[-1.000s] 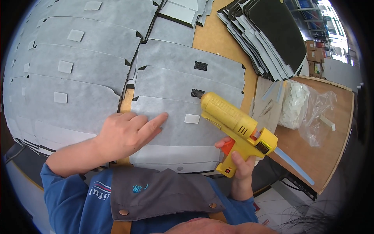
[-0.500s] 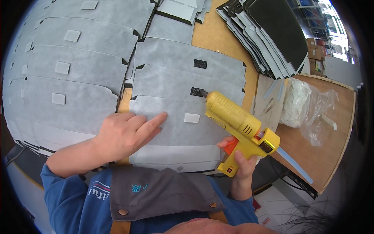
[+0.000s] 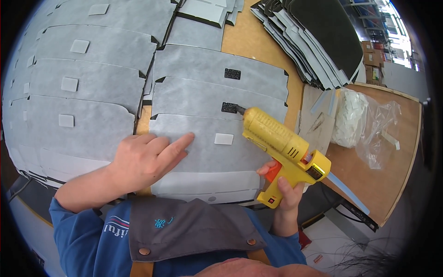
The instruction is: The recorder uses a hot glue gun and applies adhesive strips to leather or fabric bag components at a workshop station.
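Observation:
My right hand (image 3: 289, 194) grips a yellow hot glue gun (image 3: 275, 134) by its handle, a finger at the orange trigger (image 3: 273, 171). A translucent glue stick (image 3: 349, 194) sticks out of its back end. The nozzle tip meets the right edge of a black rectangular patch (image 3: 228, 107) on a grey fabric-like sheet (image 3: 184, 94). My left hand (image 3: 143, 159) rests on the nearest grey sheet (image 3: 194, 159), index finger stretched out, the other fingers loosely bent, holding nothing. A white rectangular pad (image 3: 224, 138) lies between my hands. Farther up is another black patch (image 3: 232, 74).
Overlapping grey sheets (image 3: 92, 99) with white pads cover the left side. A stack of black and grey panels (image 3: 323, 37) stands at the far right. Beside it, a clear plastic bag (image 3: 378, 134) with white material lies on a brown board (image 3: 364, 177).
The sheets and table sit slightly farther left in the view. Both hands keep nearly the same pose, and the glue gun's nozzle stays at the same black patch.

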Demonstrator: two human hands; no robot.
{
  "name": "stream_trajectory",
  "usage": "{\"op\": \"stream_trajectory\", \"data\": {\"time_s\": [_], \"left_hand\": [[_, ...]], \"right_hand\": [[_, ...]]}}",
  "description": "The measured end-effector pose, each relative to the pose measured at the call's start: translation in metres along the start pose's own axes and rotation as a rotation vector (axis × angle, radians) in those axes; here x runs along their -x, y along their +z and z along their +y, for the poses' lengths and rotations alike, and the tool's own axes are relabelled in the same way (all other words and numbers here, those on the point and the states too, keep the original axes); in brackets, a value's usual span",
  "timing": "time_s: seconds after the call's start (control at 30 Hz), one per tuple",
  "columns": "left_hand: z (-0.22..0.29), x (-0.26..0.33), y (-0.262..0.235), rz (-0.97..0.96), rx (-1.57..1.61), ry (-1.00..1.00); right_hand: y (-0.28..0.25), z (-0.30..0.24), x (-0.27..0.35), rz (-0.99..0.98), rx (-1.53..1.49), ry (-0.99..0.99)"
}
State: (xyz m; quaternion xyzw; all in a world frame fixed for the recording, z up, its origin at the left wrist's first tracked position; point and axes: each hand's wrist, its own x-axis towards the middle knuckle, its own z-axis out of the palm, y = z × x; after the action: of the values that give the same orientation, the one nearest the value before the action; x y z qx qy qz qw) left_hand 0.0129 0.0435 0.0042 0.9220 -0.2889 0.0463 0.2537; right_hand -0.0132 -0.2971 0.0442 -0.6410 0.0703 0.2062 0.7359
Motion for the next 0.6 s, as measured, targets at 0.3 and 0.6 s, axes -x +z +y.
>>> {"op": "stream_trajectory", "data": {"time_s": [0.3,0.6], "left_hand": [[0.0,0.001,0.0,-0.005,0.003,-0.002],[0.0,-0.001,-0.001,-0.014,0.005,0.0]], "right_hand": [[0.01,-0.004,-0.001,0.009,-0.018,-0.003],[0.012,-0.003,-0.006,-0.054,-0.029,0.002]]}}
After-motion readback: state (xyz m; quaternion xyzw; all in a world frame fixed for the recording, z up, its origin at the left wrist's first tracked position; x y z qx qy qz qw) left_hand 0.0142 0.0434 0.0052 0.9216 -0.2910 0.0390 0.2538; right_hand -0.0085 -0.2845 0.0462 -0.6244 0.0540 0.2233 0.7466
